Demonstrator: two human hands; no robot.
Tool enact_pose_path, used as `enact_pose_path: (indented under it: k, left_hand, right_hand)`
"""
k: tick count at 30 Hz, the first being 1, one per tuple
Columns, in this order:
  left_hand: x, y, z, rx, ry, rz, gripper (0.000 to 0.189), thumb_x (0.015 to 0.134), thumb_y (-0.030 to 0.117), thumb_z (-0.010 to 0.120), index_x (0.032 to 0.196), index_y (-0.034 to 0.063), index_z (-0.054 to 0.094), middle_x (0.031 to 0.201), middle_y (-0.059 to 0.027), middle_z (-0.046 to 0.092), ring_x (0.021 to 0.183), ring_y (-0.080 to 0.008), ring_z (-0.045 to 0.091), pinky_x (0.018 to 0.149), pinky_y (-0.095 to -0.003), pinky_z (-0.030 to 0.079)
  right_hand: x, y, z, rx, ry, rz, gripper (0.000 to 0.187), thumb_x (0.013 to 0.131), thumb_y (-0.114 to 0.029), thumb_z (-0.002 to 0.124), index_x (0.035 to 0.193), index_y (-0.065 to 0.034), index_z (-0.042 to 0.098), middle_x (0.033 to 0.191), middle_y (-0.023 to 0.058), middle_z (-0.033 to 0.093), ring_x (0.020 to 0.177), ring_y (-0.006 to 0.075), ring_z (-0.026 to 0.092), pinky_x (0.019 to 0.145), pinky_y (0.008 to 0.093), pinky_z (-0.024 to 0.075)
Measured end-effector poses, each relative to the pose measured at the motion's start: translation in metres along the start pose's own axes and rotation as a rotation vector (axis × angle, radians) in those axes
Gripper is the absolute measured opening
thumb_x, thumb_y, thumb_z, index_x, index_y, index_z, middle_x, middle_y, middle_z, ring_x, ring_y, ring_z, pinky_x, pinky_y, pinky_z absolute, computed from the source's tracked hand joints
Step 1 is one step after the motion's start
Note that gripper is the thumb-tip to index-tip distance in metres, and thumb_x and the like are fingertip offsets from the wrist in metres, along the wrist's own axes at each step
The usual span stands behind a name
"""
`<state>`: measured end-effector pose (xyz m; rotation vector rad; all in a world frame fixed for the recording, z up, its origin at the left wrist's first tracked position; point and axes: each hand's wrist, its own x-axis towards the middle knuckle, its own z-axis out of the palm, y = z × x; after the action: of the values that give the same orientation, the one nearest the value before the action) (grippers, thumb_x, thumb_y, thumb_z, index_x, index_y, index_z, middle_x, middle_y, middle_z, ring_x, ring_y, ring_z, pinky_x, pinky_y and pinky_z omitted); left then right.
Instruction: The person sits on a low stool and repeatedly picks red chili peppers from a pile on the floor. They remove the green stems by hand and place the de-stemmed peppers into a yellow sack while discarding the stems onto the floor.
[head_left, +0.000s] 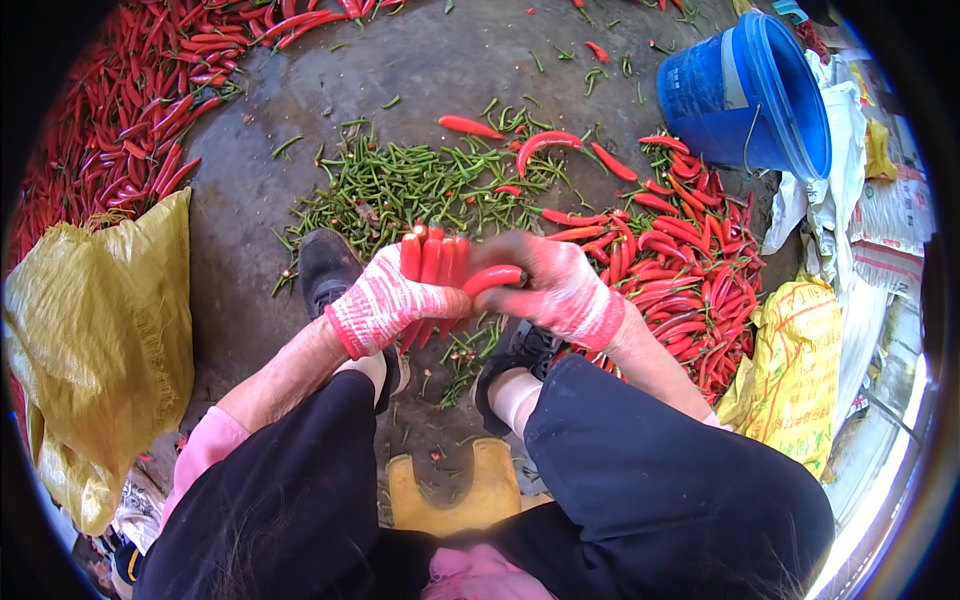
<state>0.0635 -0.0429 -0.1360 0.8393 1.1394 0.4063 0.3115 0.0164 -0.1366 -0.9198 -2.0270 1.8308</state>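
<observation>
Wearing a pink-and-white knit glove, my left hand (409, 296) grips several red chili peppers (431, 262) side by side, their stemless ends pointing away from me. Close beside it, my gloved right hand (551, 285) holds one curved red chili (493, 278) between thumb and fingers, its darker end at the fingertips; motion blurs this hand. Beyond both hands, green chili stems (405, 187) lie heaped on the floor. A pile of red chilies with green stems (675, 277) spreads to the right.
A larger red chili heap (127, 112) covers the upper left. A yellow woven sack (105, 322) stands at the left. At the upper right, a blue bucket (712, 97) lies tipped. Another yellow printed sack (799, 367) sits at the right. A yellow plastic stool (450, 517) is beneath me.
</observation>
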Motion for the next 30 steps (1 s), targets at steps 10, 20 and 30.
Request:
enact_pose_path:
  k: [10,20,30]
  left_hand:
    - [-0.004,-0.002,0.009,-0.071,0.148,0.24,0.056,0.072,0.012,0.085,0.122,0.0042,0.062,0.108,-0.0016,0.067,0.099,-0.0108,0.062,0.091,-0.0305,0.052]
    - [-0.002,-0.012,0.011,-0.21,0.009,0.163,0.039,0.073,-0.01,0.08,0.105,0.0026,0.061,0.1,0.0039,0.065,0.098,-0.0071,0.06,0.093,-0.0278,0.05]
    - [-0.002,-0.016,0.009,-0.212,0.021,0.027,0.05,0.072,0.004,0.08,0.121,0.003,0.066,0.1,-0.0005,0.07,0.092,-0.0078,0.063,0.08,-0.0284,0.055]
  right_hand:
    - [-0.002,-0.026,0.024,0.148,0.282,0.136,0.017,0.101,-0.01,0.059,0.116,-0.0025,0.062,0.094,0.0066,0.067,0.083,0.0129,0.062,0.074,0.0312,0.0537]
    - [0.017,-0.032,0.006,-0.229,0.037,0.15,0.02,0.098,-0.011,0.059,0.114,-0.0022,0.067,0.1,0.0191,0.071,0.097,0.0316,0.071,0.084,0.0417,0.0562]
    - [0.009,-0.031,0.014,-0.377,0.06,0.094,0.021,0.095,-0.007,0.061,0.115,-0.0012,0.066,0.101,0.02,0.071,0.096,0.0346,0.072,0.082,0.0411,0.0569]
